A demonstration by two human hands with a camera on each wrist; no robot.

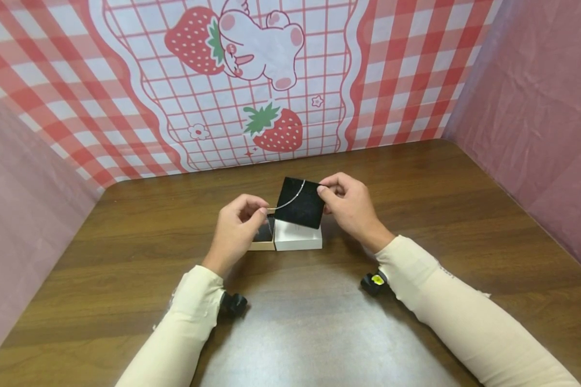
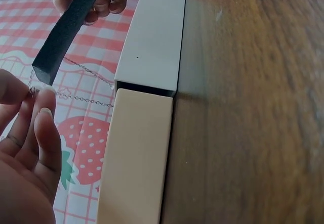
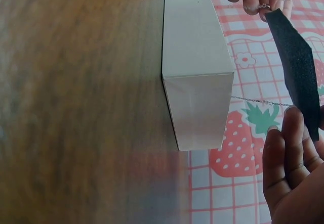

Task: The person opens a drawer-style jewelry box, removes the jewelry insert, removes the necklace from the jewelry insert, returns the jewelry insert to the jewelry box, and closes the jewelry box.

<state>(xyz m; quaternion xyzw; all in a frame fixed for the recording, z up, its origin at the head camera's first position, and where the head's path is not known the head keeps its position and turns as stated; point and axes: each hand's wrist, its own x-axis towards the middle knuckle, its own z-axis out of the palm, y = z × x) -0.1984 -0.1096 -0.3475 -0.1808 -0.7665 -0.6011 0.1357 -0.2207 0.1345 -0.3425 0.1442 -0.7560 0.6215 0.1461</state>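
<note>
My right hand [image 1: 351, 203] holds a thin, square black jewelry-box pad [image 1: 301, 210] by its right edge, tilted above the boxes. Across the pad's face runs a fine silver chain [image 1: 289, 203]. Thumb and fingertips of my left hand [image 1: 236, 224] pinch one end of that chain beside the pad's left edge. Seen edge-on in the right wrist view, the pad [image 3: 297, 64] looks thick and foam-like. In the left wrist view, strands of the chain [image 2: 83, 99] hang below the pad. Whether the chain is fastened to the pad I cannot tell.
Beneath the hands, a white box part [image 1: 298, 239] stands on the wooden table [image 1: 140, 258], touching a tan box part [image 1: 261, 246] with a dark inside. A strawberry-patterned cloth [image 1: 271, 64] hangs behind, and pink cloth [image 1: 542, 107] borders the sides.
</note>
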